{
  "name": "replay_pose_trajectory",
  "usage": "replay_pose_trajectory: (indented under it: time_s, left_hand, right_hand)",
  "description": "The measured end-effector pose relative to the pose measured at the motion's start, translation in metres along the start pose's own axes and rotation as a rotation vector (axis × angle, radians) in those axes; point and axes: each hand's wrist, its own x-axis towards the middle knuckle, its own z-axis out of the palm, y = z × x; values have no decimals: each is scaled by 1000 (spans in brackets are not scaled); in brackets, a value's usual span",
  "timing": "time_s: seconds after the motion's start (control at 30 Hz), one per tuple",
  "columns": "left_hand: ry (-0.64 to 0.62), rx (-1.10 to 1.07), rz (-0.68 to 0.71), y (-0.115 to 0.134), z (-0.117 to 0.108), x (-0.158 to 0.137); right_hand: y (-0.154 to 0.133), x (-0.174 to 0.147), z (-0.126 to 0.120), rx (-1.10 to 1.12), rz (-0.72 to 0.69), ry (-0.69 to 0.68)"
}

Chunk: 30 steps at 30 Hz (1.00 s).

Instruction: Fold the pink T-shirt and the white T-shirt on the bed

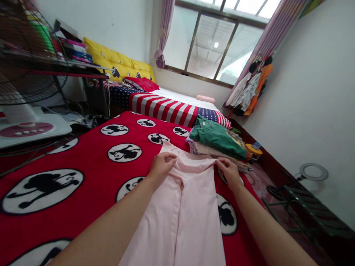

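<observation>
Pale pink trousers (198,207) lie stretched out on a red blanket (91,199) printed with black figures in white ovals. Their legs run toward me and leave the frame at the bottom. My left hand (162,164) pinches the cloth at the left side of the upper part. On the right side, my right hand (229,170) grips the top corner between thumb and fingers. The cloth sags a little between both hands. Just beyond my right hand sits a stack of folded clothes with a green garment (219,136) on top.
A white fan (30,125) stands at the left, beside a desk (80,70). Behind is a bed with a striped cover (163,109). To the right are a dark folding chair (313,207), a ring light (313,171) and a yellow stool (253,149). Clothes (253,88) hang near the window.
</observation>
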Motion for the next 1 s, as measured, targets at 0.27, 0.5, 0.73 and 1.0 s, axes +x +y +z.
replay_pose_trajectory:
  time_s: [0.27, 0.5, 0.73, 1.0]
  left_hand:
    - [14, 214, 137, 3, -3, -1]
    - [-64, 603, 196, 10, -1, -5]
    - [-104, 486, 222, 19, -3, -9]
    - [-121, 564, 364, 24, -6, -11]
  right_hand:
    - [13, 8, -2, -206, -84, 85]
    - [9, 14, 1, -611, -90, 143]
    - [-14, 0, 16, -974, -210, 145]
    - [-10, 5, 25, -898, -286, 88]
